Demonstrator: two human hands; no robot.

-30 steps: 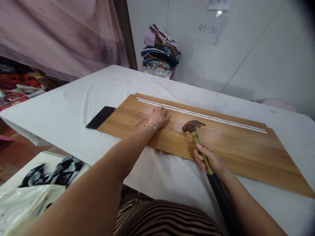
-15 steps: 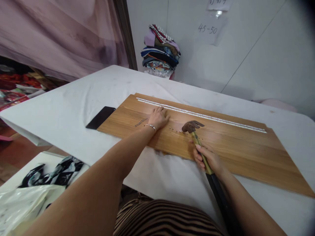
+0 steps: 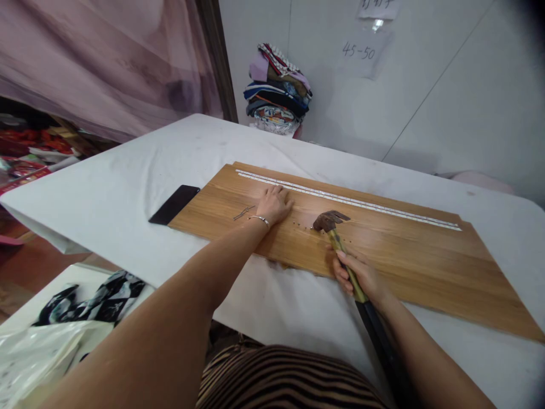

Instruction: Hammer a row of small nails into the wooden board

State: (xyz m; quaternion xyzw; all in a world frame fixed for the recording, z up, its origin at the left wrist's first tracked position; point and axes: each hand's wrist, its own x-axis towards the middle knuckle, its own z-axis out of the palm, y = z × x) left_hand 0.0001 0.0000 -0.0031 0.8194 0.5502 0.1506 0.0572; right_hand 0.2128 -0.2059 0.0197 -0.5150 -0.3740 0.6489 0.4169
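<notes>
- While your right hand (image 3: 360, 275) wraps its fingers (image 3: 344, 262) closed around the hammer (image 3: 336, 238), grip it on the yellow part of the handle, as you do now, with the dark end running back under your forearm.
- Its rusty brown head (image 3: 330, 220) sits low over the wooden board (image 3: 383, 255), just above a short row of small nails (image 3: 303, 226) that stand in the wood. Whether the head touches a nail cannot be told.
- To strike well, I would judge that short, light taps suit these small nails, with the face of the head brought down flat and square so a nail does not bend.
- Your left hand (image 3: 275, 203) lies flat on the board with its fingers spread and holding nothing. It rests just left of the nail row, pressing the board to the desk (image 3: 140, 170). Keep those fingers apart from the head's path.
- Two loose nails (image 3: 244, 212) lie on the board just left of your left wrist, which wears a thin bracelet (image 3: 260, 218).
- A pale strip (image 3: 349, 200) runs along the board's far edge, beyond both hands.
- A dark phone (image 3: 174, 203) lies on the desk, touching the board's left end.
</notes>
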